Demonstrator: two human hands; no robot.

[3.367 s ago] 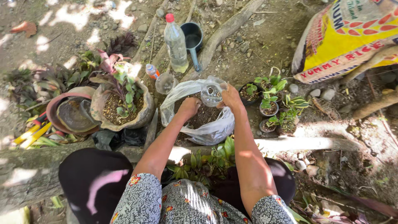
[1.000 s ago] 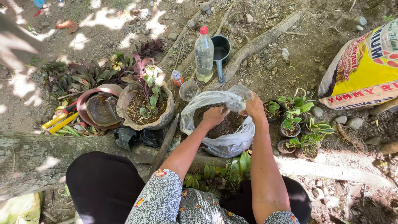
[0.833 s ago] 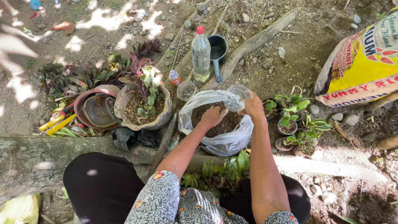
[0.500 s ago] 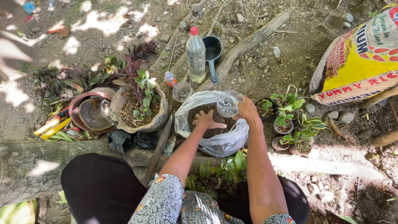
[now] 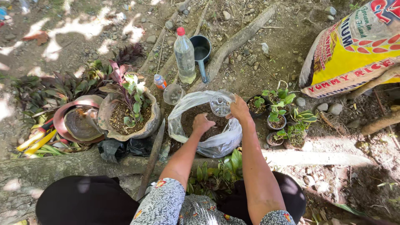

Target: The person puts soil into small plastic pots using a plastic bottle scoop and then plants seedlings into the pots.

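Note:
A clear plastic bag [image 5: 223,139] full of dark soil [image 5: 195,116] sits on the ground in front of me. My left hand [image 5: 203,123] is inside the bag, fingers curled into the soil. My right hand [image 5: 241,110] holds a small clear plastic cup [image 5: 221,104] at the bag's upper right rim. Both forearms reach forward from my patterned sleeves.
A large potted plant [image 5: 129,112] and a red-rimmed basin [image 5: 75,121] stand left. A plastic bottle with a red cap [image 5: 184,56], a dark dipper [image 5: 201,49] and another clear cup [image 5: 172,94] lie beyond the bag. Small potted seedlings [image 5: 280,114] and a yellow sack [image 5: 354,50] are right.
My left hand has pushed down into the soil and closed. My right hand has lifted the clear cup into view at the bag's rim. The camera view shifted slightly.

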